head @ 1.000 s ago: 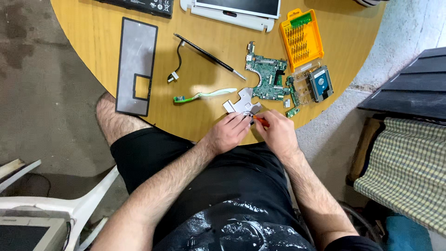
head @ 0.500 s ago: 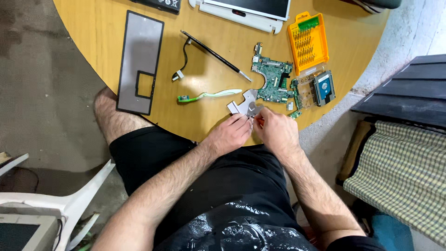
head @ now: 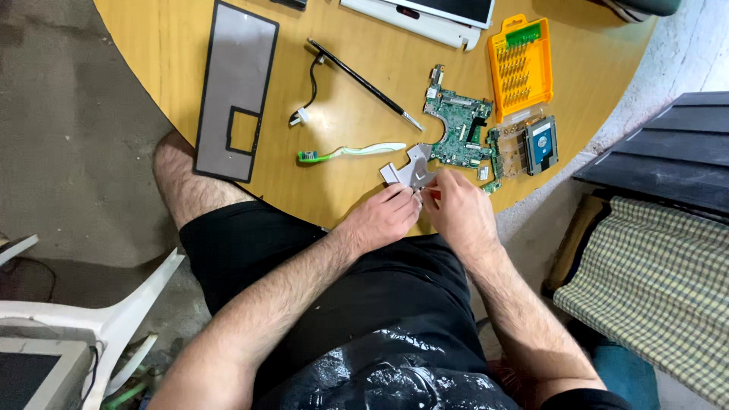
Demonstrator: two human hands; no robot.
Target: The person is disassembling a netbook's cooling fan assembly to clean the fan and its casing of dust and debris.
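My left hand (head: 382, 220) and my right hand (head: 458, 212) meet at the near edge of a round wooden table (head: 175, 45). Both pinch a small grey metal bracket plate (head: 410, 168) that lies at the table's rim. A bit of red, perhaps a small tool handle (head: 434, 194), shows between the fingers of my right hand. A green circuit board (head: 458, 129) lies just beyond the plate. A green and white toothbrush (head: 349, 153) rests to its left.
An orange screwdriver bit case (head: 519, 67), a hard drive (head: 542, 144), a thin black rod (head: 363, 82), a short cable (head: 307, 87), a grey keyboard frame (head: 237, 89) and a white laptop edge (head: 425, 21) lie on the table. A white plastic chair (head: 114, 319) and checked cushion (head: 657, 281) flank me.
The view has shifted slightly; both hands stay together on the grey plate at the table edge, fingers working in small motions.
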